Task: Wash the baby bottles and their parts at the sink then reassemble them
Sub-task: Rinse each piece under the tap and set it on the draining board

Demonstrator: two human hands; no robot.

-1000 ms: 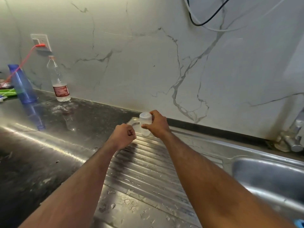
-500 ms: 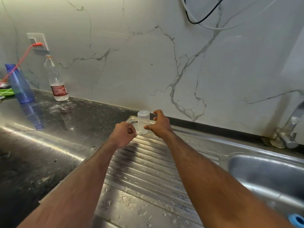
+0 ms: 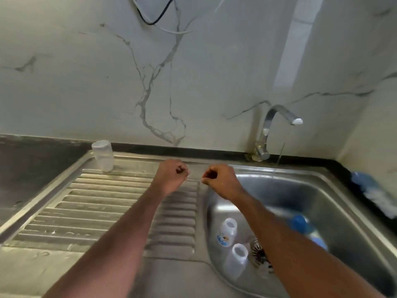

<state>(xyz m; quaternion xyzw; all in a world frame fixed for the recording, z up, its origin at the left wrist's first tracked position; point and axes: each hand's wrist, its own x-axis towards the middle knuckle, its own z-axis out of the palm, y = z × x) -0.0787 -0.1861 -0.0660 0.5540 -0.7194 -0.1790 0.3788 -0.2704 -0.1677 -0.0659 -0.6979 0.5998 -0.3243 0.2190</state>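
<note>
A clear baby bottle [image 3: 103, 155] stands upside down at the far left corner of the steel drainboard [image 3: 96, 211]. My left hand [image 3: 171, 175] hovers over the drainboard's right end with curled fingers and holds nothing. My right hand [image 3: 219, 179] is above the left rim of the sink basin [image 3: 322, 203], fingers curled, also holding nothing. Inside the basin lie two more bottles: one with a blue print [image 3: 226, 232] and a plain clear one [image 3: 236, 260] nearer me. Blue parts [image 3: 299, 222] lie deeper in the basin, partly hidden by my right forearm.
The tap [image 3: 277, 125] at the back of the sink runs a thin stream of water into the basin. A drain strainer [image 3: 256, 249] sits beside the bottles. A blue and white brush [image 3: 373, 190] lies on the dark counter at right. Cables [image 3: 159, 20] hang on the marble wall.
My right hand let go of the clear bottle, which now stands on the drainboard. Both hands moved right toward the sink, and the view swung right with them.
</note>
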